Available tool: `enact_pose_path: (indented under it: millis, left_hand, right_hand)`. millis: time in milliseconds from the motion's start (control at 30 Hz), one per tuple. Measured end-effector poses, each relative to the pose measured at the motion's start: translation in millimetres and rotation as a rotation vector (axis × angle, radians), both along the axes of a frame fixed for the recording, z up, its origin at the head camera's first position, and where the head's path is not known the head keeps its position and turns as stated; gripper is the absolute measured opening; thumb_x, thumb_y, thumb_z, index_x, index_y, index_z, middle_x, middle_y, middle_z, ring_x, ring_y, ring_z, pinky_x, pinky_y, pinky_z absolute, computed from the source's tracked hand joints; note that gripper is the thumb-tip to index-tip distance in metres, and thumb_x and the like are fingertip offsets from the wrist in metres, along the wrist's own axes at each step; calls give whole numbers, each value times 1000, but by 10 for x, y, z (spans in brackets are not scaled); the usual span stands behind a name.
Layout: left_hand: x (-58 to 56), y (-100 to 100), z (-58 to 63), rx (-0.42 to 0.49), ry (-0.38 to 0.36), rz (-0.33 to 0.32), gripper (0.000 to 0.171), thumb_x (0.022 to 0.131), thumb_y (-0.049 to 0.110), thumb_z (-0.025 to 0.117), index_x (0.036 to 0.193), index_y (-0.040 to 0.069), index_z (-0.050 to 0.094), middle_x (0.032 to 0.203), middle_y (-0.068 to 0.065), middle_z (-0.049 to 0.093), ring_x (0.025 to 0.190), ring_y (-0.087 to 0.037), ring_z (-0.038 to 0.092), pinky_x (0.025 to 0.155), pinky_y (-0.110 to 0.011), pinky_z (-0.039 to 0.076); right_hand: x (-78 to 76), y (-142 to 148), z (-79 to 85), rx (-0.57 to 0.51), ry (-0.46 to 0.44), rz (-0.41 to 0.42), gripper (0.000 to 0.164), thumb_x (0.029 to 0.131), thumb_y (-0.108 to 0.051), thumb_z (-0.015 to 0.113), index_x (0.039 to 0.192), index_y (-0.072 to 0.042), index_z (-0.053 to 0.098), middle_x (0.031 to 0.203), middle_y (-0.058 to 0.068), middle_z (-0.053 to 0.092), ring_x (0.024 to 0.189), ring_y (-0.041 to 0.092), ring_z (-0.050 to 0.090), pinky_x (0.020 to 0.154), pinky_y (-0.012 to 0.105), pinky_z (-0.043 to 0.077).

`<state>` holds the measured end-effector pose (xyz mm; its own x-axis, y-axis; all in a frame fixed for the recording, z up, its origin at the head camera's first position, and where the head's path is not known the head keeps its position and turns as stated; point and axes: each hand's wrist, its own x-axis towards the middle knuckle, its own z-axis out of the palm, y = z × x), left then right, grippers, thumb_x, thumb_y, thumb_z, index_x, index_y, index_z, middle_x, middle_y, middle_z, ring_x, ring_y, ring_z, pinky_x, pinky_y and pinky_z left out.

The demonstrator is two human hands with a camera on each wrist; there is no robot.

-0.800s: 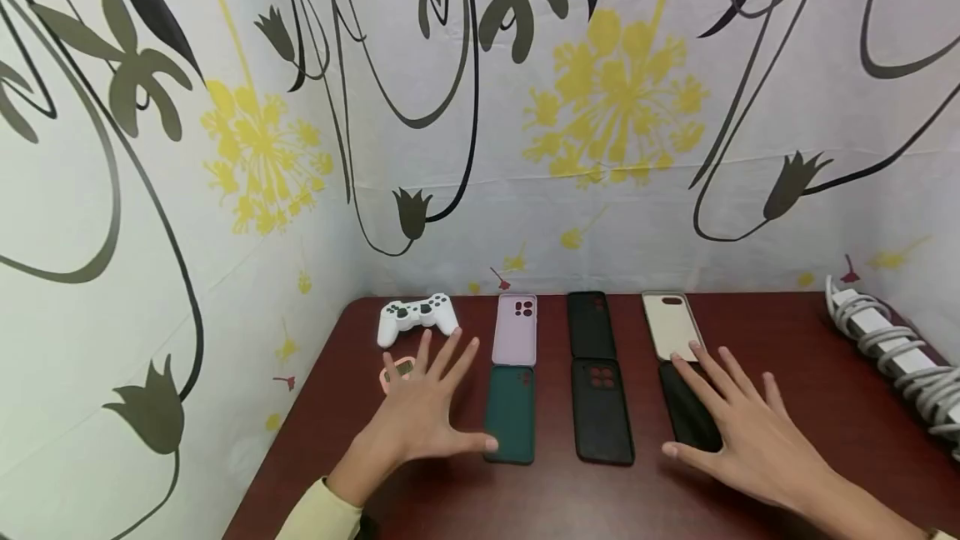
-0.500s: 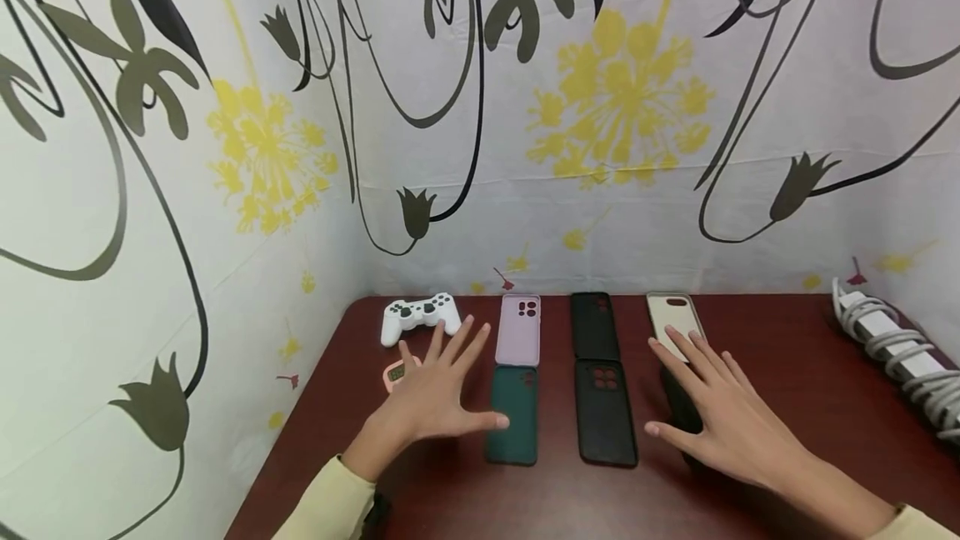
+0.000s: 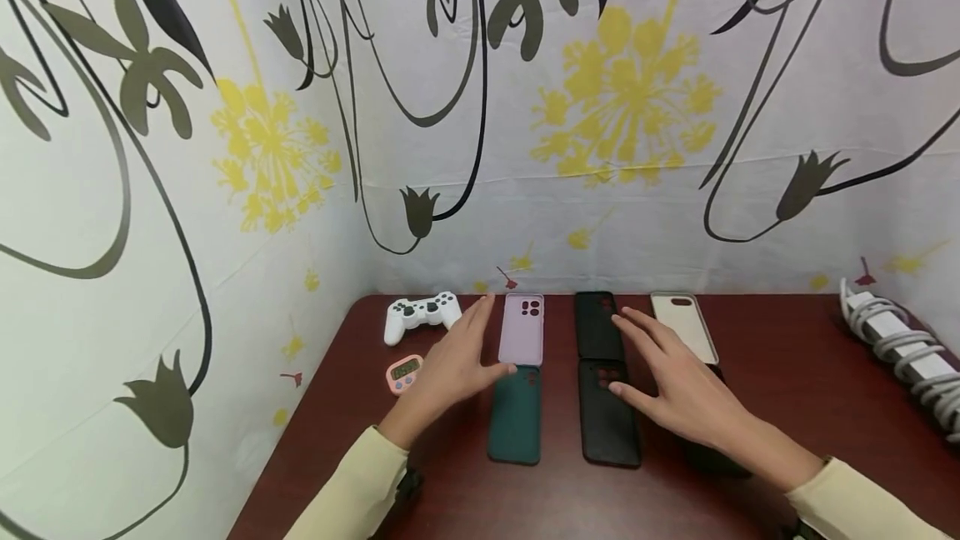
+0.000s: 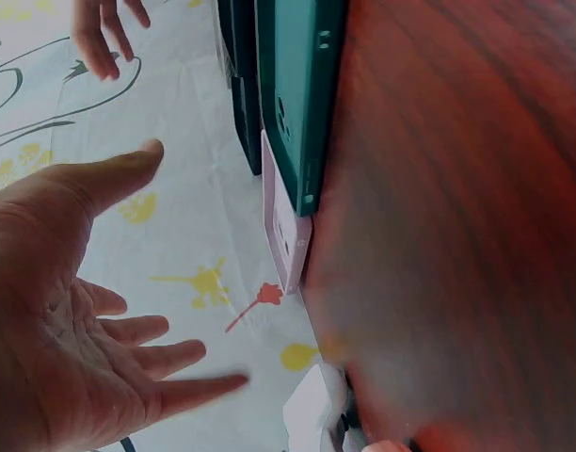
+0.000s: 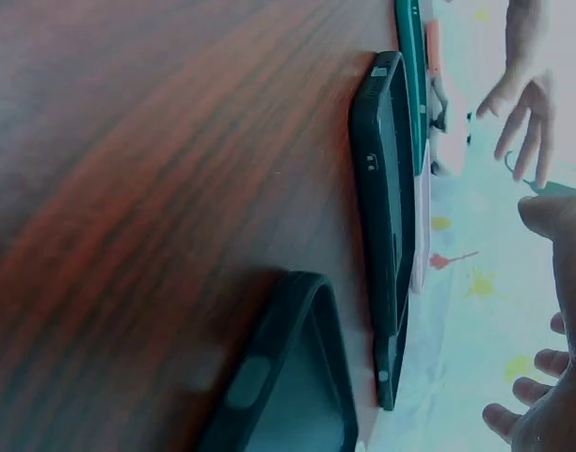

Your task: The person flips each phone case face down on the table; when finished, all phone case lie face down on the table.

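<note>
Phone cases lie in three columns of two on the dark red table. On the left are a lilac case (image 3: 521,332) and a teal case (image 3: 514,423). Two black cases, the far one (image 3: 596,327) and the near one (image 3: 611,432), form the middle column. A cream case (image 3: 686,327) lies at the right, and the black case (image 5: 307,395) before it is mostly under my right hand in the head view. My left hand (image 3: 453,361) hovers left of the lilac and teal cases, fingers extended. With fingers spread, my right hand (image 3: 678,377) hovers by the middle and right columns. Neither hand holds anything.
A white game controller (image 3: 422,315) lies at the back left, with a small pink digital timer (image 3: 405,374) in front of it. At the right edge sits a white power strip (image 3: 896,340) wrapped in grey cable. Patterned cloth hangs behind and to the left.
My left hand has moved up and to the right, uncovering the timer. My right hand has moved left toward the middle column. The cases lie where they were.
</note>
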<state>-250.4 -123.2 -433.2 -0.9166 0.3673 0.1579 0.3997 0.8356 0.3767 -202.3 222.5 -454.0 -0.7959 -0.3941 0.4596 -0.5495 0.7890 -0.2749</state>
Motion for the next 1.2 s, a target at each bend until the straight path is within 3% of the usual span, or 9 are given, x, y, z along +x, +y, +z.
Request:
enact_pose_path:
  millis: [267, 433, 600, 800, 967, 1200]
  left_hand:
    - [-149, 15, -22, 92, -125, -3, 115, 88, 38, 88, 172, 22, 10, 171, -12, 34, 143, -31, 56, 113, -52, 54]
    - [-285, -5, -88, 196, -199, 17, 110, 88, 25, 89, 171, 14, 17, 160, -18, 47, 128, -31, 68, 107, -51, 57]
    - [-380, 5, -126, 241, -272, 42, 104, 87, 21, 89, 167, 4, 24, 150, -19, 57, 119, -30, 72, 103, -49, 59]
    - [-475, 23, -150, 276, -339, 59, 101, 86, 16, 89, 165, 1, 28, 148, -21, 59, 118, -31, 72, 99, -45, 61]
    - [-545, 34, -191, 325, -393, 79, 92, 86, 9, 87, 161, -1, 35, 146, -22, 60, 115, -30, 73, 86, -36, 64]
    - [-594, 75, -223, 416, -476, 123, 81, 88, 3, 82, 158, 0, 42, 144, -23, 61, 84, -25, 79, 71, -33, 66]
  right_hand:
    - [-113, -261, 22, -29, -31, 11, 97, 90, -32, 86, 168, -22, 29, 167, 16, 37, 145, 39, 47, 97, 60, 57]
    - [-229, -482, 80, -85, -86, 21, 90, 92, -26, 85, 166, -18, 33, 164, 16, 39, 143, 39, 49, 98, 59, 58]
    - [-425, -626, 128, -140, -147, 39, 85, 93, -20, 84, 163, -14, 37, 159, 18, 43, 138, 39, 55, 100, 60, 57]
    - [-672, -721, 124, -209, -250, 46, 79, 96, -15, 79, 162, -8, 37, 152, 24, 48, 132, 41, 58, 98, 59, 59]
    - [-838, -800, 87, -235, -303, 59, 74, 99, -11, 74, 162, -4, 37, 153, 26, 47, 132, 44, 59, 96, 57, 61]
    - [-1019, -911, 45, -249, -366, 8, 68, 99, -10, 73, 158, 3, 41, 150, 28, 51, 126, 43, 63, 95, 57, 60]
